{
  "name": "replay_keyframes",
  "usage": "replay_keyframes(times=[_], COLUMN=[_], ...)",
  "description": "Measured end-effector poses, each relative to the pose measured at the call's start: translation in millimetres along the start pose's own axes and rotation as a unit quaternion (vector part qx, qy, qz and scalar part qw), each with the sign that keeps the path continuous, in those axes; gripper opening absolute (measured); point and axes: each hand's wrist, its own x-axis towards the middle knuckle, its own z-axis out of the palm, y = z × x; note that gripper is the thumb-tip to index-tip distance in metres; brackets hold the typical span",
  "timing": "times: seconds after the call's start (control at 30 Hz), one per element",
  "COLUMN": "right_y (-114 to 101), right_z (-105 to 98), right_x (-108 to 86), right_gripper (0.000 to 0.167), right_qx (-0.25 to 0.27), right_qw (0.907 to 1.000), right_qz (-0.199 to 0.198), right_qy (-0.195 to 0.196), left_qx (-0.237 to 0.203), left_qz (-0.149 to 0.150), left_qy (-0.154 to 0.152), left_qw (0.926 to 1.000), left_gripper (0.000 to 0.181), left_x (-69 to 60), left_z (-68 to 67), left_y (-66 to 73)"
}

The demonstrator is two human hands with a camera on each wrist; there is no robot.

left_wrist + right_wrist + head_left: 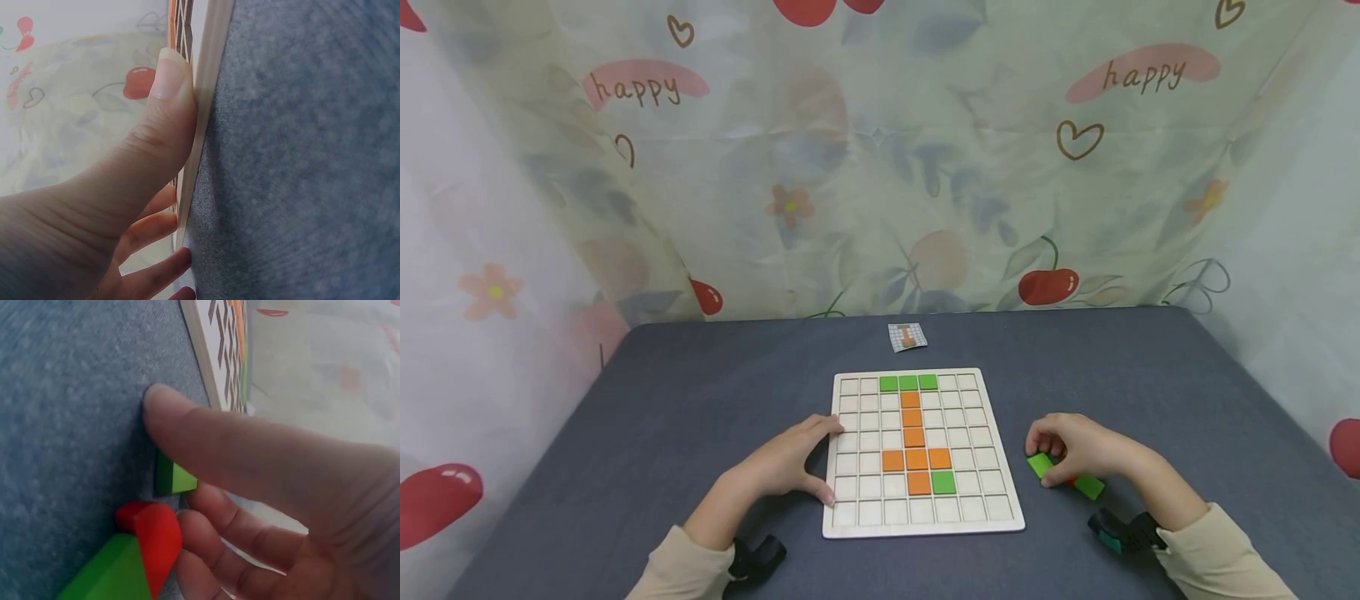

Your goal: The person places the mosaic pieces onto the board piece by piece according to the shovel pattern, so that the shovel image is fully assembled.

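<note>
A white gridded board (pixel 925 528) lies on the table. Orange tiles (pixel 913 437) form a column and short crossbar in it, three green tiles (pixel 908 382) line its far row, and another green tile (pixel 943 482) sits near the column's foot. My left hand (pixel 782 458) rests spread against the board's left edge, thumb and fingertips touching it. Right of the board, my right hand (pixel 1086 446) has thumb and fingers on either side of a green block (pixel 178 478). Beside it lie a red block (pixel 156 537) and a second green block (pixel 1089 487), partly under the hand.
Beyond the board lies a small card (pixel 907 337) with a printed grid picture. The dark grey table (pixel 700 375) ends at a patterned curtain (pixel 880 167) at the back, with curtains on both sides. Dark wrist devices (pixel 1123 532) sit below both hands.
</note>
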Motion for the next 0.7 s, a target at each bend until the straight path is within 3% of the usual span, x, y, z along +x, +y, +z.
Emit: replay_keyframes(times=[0.7], right_y=[-3.8], right_z=[-0.1], right_x=[-1.9], right_gripper=[0.02], right_qx=[-0.053], right_qw=[0.9983], right_qz=[-0.017], right_qy=[0.016], left_qx=[-0.004], left_qz=[-0.008], left_qy=[-0.005], left_qw=[0.9999], left_gripper=[0.095], left_x=[-0.1], left_z=[-0.9], left_y=[1.0])
